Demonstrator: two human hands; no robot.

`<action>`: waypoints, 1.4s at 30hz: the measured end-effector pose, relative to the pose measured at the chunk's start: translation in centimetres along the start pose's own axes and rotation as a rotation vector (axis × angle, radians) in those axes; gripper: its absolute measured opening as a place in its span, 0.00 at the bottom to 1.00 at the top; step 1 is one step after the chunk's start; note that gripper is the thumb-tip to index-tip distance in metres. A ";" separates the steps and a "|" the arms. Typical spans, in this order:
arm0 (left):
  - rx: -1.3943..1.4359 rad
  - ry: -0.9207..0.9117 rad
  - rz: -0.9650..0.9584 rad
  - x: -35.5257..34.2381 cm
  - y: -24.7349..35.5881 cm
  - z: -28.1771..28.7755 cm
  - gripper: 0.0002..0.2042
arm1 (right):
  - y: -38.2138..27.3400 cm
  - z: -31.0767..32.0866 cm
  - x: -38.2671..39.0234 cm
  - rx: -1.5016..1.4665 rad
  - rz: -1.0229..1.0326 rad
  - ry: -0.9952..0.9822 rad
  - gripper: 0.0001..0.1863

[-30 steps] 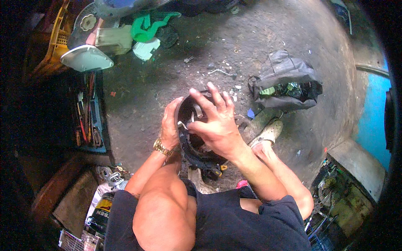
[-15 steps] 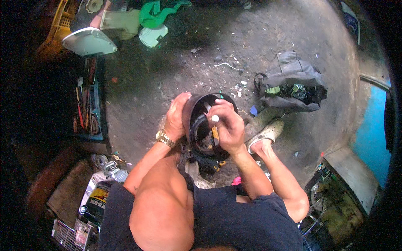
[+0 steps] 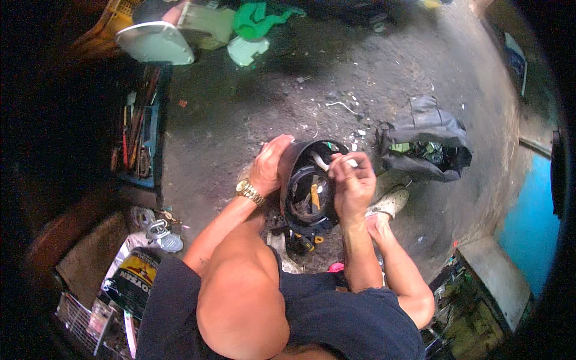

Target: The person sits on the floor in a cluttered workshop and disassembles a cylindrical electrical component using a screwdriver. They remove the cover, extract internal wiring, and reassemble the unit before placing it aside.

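Observation:
A black, round, hollow housing (image 3: 290, 165) sits tilted in front of me, its opening facing up and toward my right side. My left hand (image 3: 271, 167) is wrapped round its left wall; a gold-coloured watch (image 3: 249, 191) is on that wrist. At the opening's right edge, my right hand (image 3: 355, 189) pinches a white, thin strip or cable (image 3: 320, 161) that reaches into the housing. A yellow-orange piece (image 3: 315, 197) shows inside among black parts. The exact kinds of the housing and the white piece cannot be made out.
A black bag (image 3: 427, 120) with green and dark contents lies at right. Below the housing is a yellow-and-black handle (image 3: 307, 243). A blue tool tray (image 3: 151, 150) stands left. Green plastic (image 3: 257, 21) and a white panel (image 3: 157, 43) lie far left. Small scraps litter the floor.
My right hand has drawn back to the right, from inside the opening to its edge, with the white piece in its fingers. My left hand keeps its hold. The whole view has shifted slightly.

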State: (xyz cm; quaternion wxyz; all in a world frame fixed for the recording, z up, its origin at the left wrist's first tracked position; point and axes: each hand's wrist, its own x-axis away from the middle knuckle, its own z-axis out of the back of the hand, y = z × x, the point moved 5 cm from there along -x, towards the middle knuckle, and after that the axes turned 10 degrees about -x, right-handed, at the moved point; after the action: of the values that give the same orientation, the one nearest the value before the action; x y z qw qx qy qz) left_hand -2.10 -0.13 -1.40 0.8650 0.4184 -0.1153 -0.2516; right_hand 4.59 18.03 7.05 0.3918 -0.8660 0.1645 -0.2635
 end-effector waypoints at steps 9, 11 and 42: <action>0.028 0.141 0.051 -0.3 -0.8 2.0 0.19 | -3.1 -4.5 2.0 0.901 0.278 -0.490 0.12; 0.139 0.134 0.111 -0.4 -1.3 2.5 0.18 | -5.8 -5.7 2.0 0.951 0.361 -0.412 0.17; 1.397 -0.011 1.051 3.3 -3.4 -3.3 0.11 | -6.0 1.1 -0.7 0.815 0.026 -0.056 0.14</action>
State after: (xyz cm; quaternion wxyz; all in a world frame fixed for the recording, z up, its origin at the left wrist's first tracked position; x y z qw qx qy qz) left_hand 0.91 -1.48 -6.15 0.4142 0.7441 -0.4255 0.3060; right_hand 5.19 22.87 10.84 0.7104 -0.6446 0.0467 -0.2785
